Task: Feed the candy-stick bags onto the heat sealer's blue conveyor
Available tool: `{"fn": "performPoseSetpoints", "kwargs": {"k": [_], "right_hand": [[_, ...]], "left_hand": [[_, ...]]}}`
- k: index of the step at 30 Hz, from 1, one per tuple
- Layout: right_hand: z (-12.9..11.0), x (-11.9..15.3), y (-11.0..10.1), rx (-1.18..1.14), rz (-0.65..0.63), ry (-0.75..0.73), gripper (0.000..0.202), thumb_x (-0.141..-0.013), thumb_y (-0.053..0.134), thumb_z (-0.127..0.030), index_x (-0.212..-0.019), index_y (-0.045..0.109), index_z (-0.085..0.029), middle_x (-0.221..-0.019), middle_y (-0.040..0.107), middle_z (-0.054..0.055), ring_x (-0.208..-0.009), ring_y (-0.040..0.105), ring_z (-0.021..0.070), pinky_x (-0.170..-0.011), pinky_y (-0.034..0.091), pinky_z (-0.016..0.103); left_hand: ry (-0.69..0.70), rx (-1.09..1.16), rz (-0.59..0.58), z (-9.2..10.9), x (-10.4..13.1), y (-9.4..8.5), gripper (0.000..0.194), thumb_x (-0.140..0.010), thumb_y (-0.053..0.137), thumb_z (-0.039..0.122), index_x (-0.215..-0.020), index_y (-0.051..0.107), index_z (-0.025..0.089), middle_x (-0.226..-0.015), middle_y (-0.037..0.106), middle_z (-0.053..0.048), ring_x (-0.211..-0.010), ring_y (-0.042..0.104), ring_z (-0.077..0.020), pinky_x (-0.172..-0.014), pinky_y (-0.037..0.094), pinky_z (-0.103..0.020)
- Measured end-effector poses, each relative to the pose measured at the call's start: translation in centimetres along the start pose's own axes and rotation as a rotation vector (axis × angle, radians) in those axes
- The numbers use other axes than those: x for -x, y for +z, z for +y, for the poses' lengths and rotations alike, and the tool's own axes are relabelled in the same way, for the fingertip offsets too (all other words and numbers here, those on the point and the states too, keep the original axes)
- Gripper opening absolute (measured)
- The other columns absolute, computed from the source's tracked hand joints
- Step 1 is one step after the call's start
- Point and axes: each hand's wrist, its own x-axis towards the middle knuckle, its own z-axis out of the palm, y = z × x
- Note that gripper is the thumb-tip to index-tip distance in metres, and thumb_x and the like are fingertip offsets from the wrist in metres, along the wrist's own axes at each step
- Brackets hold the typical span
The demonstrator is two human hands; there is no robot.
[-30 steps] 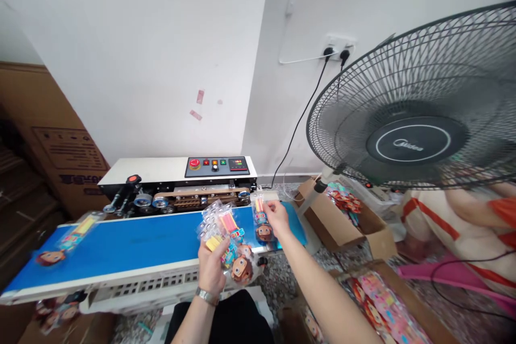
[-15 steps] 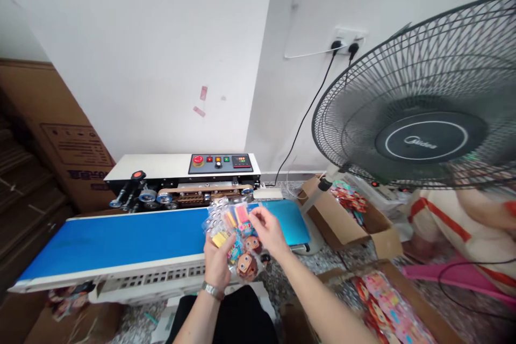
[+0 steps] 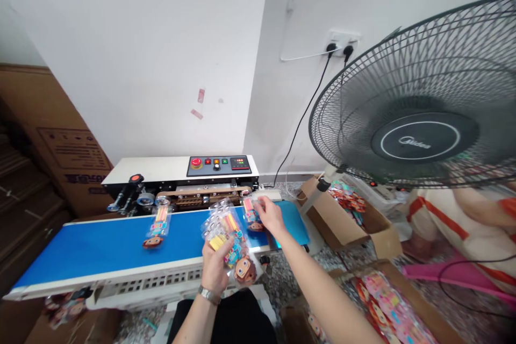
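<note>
At 6 o'clock, nearest, are the person's dark-clad legs (image 3: 242, 320). At 7 o'clock, the left hand (image 3: 215, 269), with a metal wristband (image 3: 209, 294), grips a fanned stack of clear packets (image 3: 237, 241), its thumb pressed across the front; the fingers behind are hidden. The packets show yellow and pink sticks and a brown-haired cartoon head. Just beside the stack, at 6 o'clock, the right hand (image 3: 271, 216) pinches a single packet (image 3: 250, 209) by its right edge, thumb and fingertips together, over the right end of a blue conveyor belt (image 3: 100, 247) — whether that packet touches the belt, I cannot tell.

Another packet (image 3: 158, 226) lies on the belt at 8 o'clock, its top end at the rollers of a white machine (image 3: 149, 166). Behind, between 8 and 9, is its control panel (image 3: 220, 165), with a red button and lit readout. An open carton (image 3: 334, 223) of colourful packets sits at 4 o'clock, a large fan (image 3: 419, 137) at 3, with another person (image 3: 447, 212) partly behind it. Farthest, between 1 and 2, is a wall socket (image 3: 342, 40).
</note>
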Motion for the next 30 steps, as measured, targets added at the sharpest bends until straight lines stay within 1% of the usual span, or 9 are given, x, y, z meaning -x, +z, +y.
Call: {"fn": "performPoseSetpoints", "kwargs": {"k": [3, 5, 7, 10, 13, 17, 20, 25, 30], "right_hand": [[-2.2, 1.4, -0.3, -0.219, -0.111, -0.115, 0.025, -0.077, 0.052, -0.036, -0.095, 0.060, -0.021, -0.085, 0.065, 0.004, -0.070, 0.059, 0.0166, -0.065, 0.044, 0.027], [-3.6, 2.6, -0.7, -0.387, -0.255, -0.150, 0.027, -0.080, 0.049, -0.039, -0.096, 0.059, -0.020, -0.081, 0.064, 0.003, -0.070, 0.059, 0.0157, -0.062, 0.045, 0.025], [-4.7, 3.8, -1.0, -0.433, -0.318, -0.183, 0.025, -0.079, 0.052, -0.039, -0.094, 0.059, -0.020, -0.078, 0.063, 0.002, -0.069, 0.058, 0.0149, -0.060, 0.045, 0.023], [-5.5, 5.1, -1.0, -0.325, -0.234, -0.259, 0.017, -0.080, 0.054, -0.035, -0.082, 0.061, -0.020, -0.077, 0.061, 0.001, -0.070, 0.056, 0.0146, -0.064, 0.044, 0.023], [-5.1, 5.4, -0.7, -0.311, -0.128, -0.230, 0.023, -0.084, 0.045, -0.037, -0.079, 0.058, -0.019, -0.076, 0.060, 0.002, -0.070, 0.056, 0.0150, -0.062, 0.043, 0.023], [-2.9, 4.0, -0.9, -0.339, 0.042, -0.088, 0.028, -0.085, 0.041, -0.043, -0.081, 0.054, -0.019, -0.066, 0.058, 0.001, -0.060, 0.053, 0.0147, -0.055, 0.041, 0.023], [-0.3, 2.0, -1.7, -0.190, 0.130, -0.008, 0.027, -0.082, 0.041, -0.043, -0.077, 0.054, -0.019, -0.062, 0.057, 0.001, -0.058, 0.053, 0.0156, -0.054, 0.039, 0.024], [2.4, -0.8, -1.7, 0.106, 0.107, 0.085, 0.021, -0.079, 0.041, -0.033, -0.071, 0.056, -0.022, -0.059, 0.059, 0.000, -0.058, 0.055, 0.0173, -0.055, 0.037, 0.025], [0.8, -1.5, -0.2, 0.101, 0.041, 0.038, 0.014, -0.076, 0.048, -0.028, -0.071, 0.060, -0.022, -0.065, 0.062, 0.001, -0.065, 0.058, 0.0187, -0.062, 0.040, 0.026]], "left_hand": [[-0.005, 0.012, -0.039, 0.1, 0.1, 0.1, 0.048, -0.055, 0.076, 0.019, -0.101, 0.059, 0.015, -0.091, 0.069, -0.009, -0.086, 0.065, -0.0262, -0.074, 0.051, -0.035], [-0.004, 0.011, -0.060, 0.0, 0.1, 0.1, 0.048, -0.056, 0.076, 0.019, -0.101, 0.060, 0.014, -0.091, 0.069, -0.010, -0.087, 0.064, -0.0265, -0.077, 0.051, -0.036], [-0.001, 0.013, -0.067, 0.0, 0.2, 0.1, 0.050, -0.056, 0.076, 0.019, -0.102, 0.059, 0.014, -0.091, 0.069, -0.010, -0.087, 0.064, -0.0265, -0.077, 0.051, -0.037], [0.011, 0.018, -0.081, -0.1, 0.3, 0.4, 0.050, -0.057, 0.076, 0.019, -0.103, 0.059, 0.015, -0.092, 0.069, -0.010, -0.084, 0.065, -0.0254, -0.076, 0.051, -0.037], [0.033, 0.037, -0.064, -0.3, 0.2, 0.3, 0.051, -0.057, 0.076, 0.018, -0.105, 0.058, 0.016, -0.095, 0.068, -0.008, -0.086, 0.064, -0.0244, -0.078, 0.050, -0.036], [0.015, 0.028, 0.024, -0.5, -0.2, -0.3, 0.052, -0.056, 0.076, 0.018, -0.104, 0.058, 0.017, -0.091, 0.069, -0.008, -0.087, 0.064, -0.0242, -0.078, 0.050, -0.036], [-0.005, 0.025, 0.041, -0.6, -0.4, -0.8, 0.051, -0.055, 0.077, 0.018, -0.103, 0.058, 0.016, -0.088, 0.069, -0.007, -0.083, 0.065, -0.0233, -0.076, 0.051, -0.035], [-0.008, 0.035, 0.026, -0.5, -0.4, -0.7, 0.051, -0.054, 0.077, 0.018, -0.101, 0.059, 0.017, -0.089, 0.069, -0.007, -0.082, 0.065, -0.0228, -0.074, 0.051, -0.034], [-0.014, 0.011, 0.011, 0.0, 0.0, 0.1, 0.044, -0.053, 0.077, 0.019, -0.095, 0.062, 0.017, -0.090, 0.070, -0.006, -0.081, 0.065, -0.0216, -0.072, 0.051, -0.031]]}}
